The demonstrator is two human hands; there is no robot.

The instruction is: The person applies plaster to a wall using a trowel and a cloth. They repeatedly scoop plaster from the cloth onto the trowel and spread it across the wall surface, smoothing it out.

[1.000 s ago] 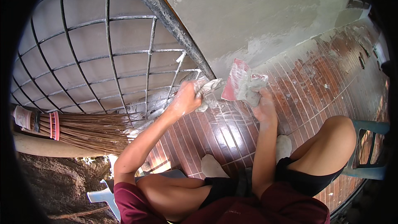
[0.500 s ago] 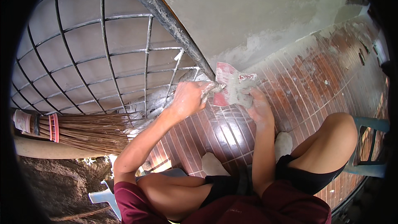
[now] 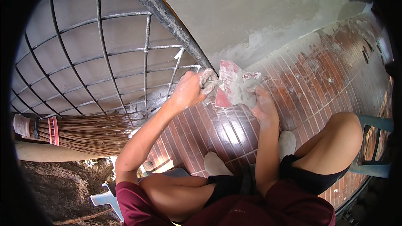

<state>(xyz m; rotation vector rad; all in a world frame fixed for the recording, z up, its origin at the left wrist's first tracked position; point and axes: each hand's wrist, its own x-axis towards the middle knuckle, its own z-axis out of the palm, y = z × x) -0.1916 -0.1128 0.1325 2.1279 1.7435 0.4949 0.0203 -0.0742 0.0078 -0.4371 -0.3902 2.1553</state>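
My right hand (image 3: 261, 104) grips a flat red putty spreader (image 3: 226, 84) with a flared edge, thickly smeared with grey putty (image 3: 243, 87). The edge of the spreader points toward my left hand (image 3: 193, 87). That hand is closed, its fingers bent and caked with the same grey paste; what they hold, if anything, is hidden. It is just left of the spreader, near the lower end of a dark, putty-flecked metal post (image 3: 180, 29). Behind both hands rises a grey plastered wall (image 3: 259, 12) with whitish smears along its foot.
To the left, a metal grille (image 3: 104, 54) joins the post. A stick broom (image 3: 88, 132) lies below it. Red-brown floor tiles (image 3: 310, 83) are streaked with pale residue. Blue-grey plastic chair parts (image 3: 372, 144) show at the right, beside my bent knee.
My left hand has risen slightly toward the post and curled further. The spreader stays in my right hand at nearly the same place. The view has shifted a little.
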